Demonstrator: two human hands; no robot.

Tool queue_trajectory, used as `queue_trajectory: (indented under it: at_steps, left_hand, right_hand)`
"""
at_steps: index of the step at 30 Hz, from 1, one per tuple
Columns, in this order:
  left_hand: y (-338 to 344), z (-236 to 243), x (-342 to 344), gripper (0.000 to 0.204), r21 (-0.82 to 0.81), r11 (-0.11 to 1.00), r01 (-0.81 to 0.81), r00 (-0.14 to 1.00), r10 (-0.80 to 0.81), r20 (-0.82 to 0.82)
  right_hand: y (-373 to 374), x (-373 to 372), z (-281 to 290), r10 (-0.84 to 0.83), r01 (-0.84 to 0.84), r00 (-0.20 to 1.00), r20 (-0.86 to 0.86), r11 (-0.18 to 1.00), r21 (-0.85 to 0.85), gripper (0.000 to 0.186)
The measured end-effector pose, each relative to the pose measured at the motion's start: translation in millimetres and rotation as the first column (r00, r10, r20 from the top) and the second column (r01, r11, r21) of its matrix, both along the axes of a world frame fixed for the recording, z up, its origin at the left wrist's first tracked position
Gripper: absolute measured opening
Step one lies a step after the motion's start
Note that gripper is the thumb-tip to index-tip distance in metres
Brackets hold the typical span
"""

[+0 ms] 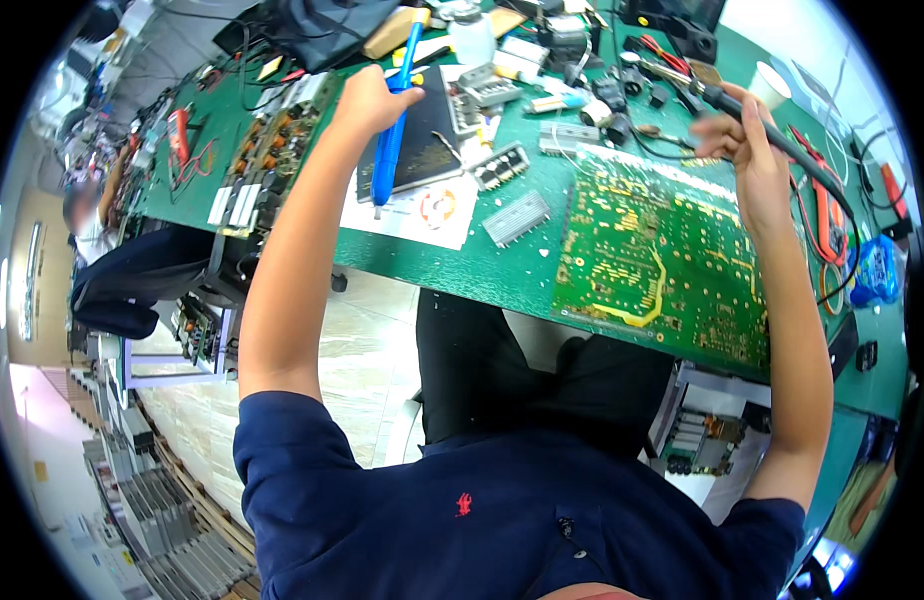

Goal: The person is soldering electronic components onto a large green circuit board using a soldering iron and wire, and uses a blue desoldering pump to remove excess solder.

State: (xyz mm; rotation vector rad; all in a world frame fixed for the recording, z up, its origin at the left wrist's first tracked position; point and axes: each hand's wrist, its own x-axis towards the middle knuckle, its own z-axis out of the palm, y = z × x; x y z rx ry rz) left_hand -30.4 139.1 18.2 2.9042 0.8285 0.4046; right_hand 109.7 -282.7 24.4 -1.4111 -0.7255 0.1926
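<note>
My left hand is closed around a blue desoldering pump, holding it upright over a black notebook and a printed white sheet. The pump's narrow tip points toward me. In my right hand is a soldering iron with a black handle, its metal end pointing to the far left. Its black cable trails off to the right. Some fingers of that hand are blurred. Below it lies a large green circuit board, solder side up, at the table's front edge.
Grey finned metal blocks lie between the sheet and the board. Several loose parts crowd the table's far side. A red multimeter and a blue plastic bag are at the right. Circuit assemblies stand at the left. Another person is far left.
</note>
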Motion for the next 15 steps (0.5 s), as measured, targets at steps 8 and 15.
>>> queue_trajectory:
  at_steps: [8,15]
  left_hand:
    - [-150.7,-7.2,-20.9,0.031,-0.056,0.691,0.721,0.677,-0.685,0.268]
    - [-159.0,-36.0,-0.9,0.018,-0.079,0.668,0.74,0.659,-0.697,0.283]
  right_hand:
    - [-8.4,3.9,-2.8,-0.103,0.106,0.994,0.038,0.99,-0.093,0.044]
    - [-4.8,0.1,-10.0,-0.104,0.091,0.991,-0.079,0.984,-0.154,0.038]
